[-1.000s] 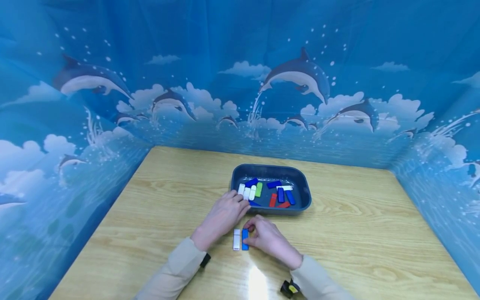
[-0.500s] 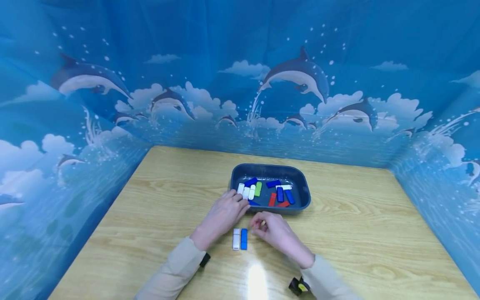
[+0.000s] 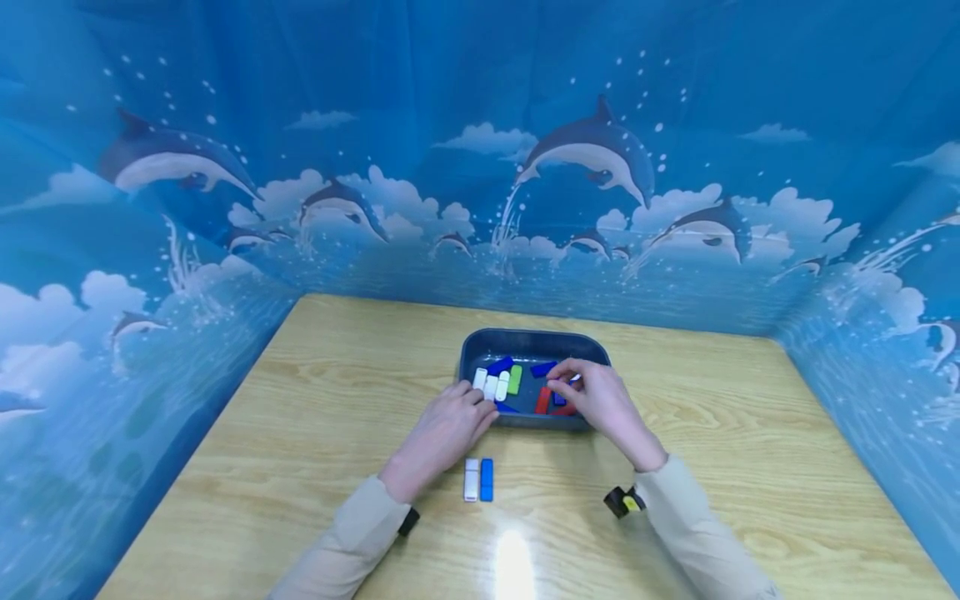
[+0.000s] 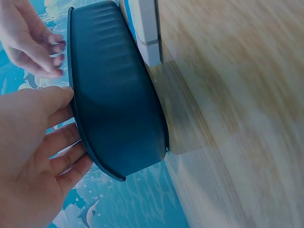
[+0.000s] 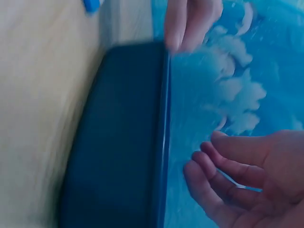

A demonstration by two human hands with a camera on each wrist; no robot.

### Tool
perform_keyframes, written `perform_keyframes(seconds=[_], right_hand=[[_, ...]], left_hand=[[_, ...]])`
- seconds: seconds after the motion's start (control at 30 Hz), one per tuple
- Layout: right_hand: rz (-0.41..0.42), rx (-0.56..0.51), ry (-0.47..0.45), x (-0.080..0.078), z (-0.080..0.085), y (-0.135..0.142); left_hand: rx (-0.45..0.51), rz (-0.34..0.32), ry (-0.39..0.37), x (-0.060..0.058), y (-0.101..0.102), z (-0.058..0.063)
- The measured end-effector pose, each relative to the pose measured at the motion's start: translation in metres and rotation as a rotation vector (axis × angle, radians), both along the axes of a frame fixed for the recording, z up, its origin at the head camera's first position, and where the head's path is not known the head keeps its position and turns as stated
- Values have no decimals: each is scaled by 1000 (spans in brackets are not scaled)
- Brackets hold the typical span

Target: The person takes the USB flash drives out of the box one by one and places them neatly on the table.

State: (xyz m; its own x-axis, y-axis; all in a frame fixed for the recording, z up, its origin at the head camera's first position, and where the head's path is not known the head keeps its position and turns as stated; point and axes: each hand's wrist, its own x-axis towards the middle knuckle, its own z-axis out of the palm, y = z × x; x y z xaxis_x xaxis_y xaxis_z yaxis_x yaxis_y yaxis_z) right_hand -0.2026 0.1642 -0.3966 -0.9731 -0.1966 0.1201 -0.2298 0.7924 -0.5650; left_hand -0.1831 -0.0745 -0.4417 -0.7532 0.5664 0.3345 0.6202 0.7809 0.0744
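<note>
A dark plastic tray (image 3: 536, 422) on the table has several small USB sticks in it, including white ones, a green USB stick (image 3: 514, 380), a red USB stick (image 3: 543, 400) and blue ones. My left hand (image 3: 448, 421) holds the tray's near left corner, with fingers bent over the rim and the thumb at the rim in the left wrist view. My right hand (image 3: 596, 398) hovers over the tray's right half, fingers loosely curved with nothing between them. It covers some of the sticks there. In front of the tray, a silver-white USB stick (image 3: 471, 480) and a blue USB stick (image 3: 487, 480) lie side by side.
The wooden table (image 3: 360, 367) stretches out around the tray. A blue curtain (image 3: 450, 192) printed with dolphins stands along its back and sides. Small black devices sit at both wrists.
My right hand has let go of the blue USB stick beside the silver-white one and moved up and right, over the tray. My left hand has stayed at the tray's corner.
</note>
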Motion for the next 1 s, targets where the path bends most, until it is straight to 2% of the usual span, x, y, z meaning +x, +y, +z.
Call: perform_keyframes(seconds=[0.17,0.33,0.47,0.73,0.83,1.0], right_hand=[[-9,111,-78,-26,-8,4],[-41,242,-166,-39,-22,-4],[-71,329,-161,-43,-30,-11],[-104,388,-172,-44,-36,-22],[-95,395,-181,-46,-37,-25],[-52,385,-137,-48,-38,-28]], left_hand=[[1,-1,9,0,-1,0],[-8,0,6,-1,-1,-1],[-17,-3,7,-1,0,-1],[-44,5,19,0,1,-1],[-45,5,34,0,2,-1],[-55,20,35,0,1,-1]])
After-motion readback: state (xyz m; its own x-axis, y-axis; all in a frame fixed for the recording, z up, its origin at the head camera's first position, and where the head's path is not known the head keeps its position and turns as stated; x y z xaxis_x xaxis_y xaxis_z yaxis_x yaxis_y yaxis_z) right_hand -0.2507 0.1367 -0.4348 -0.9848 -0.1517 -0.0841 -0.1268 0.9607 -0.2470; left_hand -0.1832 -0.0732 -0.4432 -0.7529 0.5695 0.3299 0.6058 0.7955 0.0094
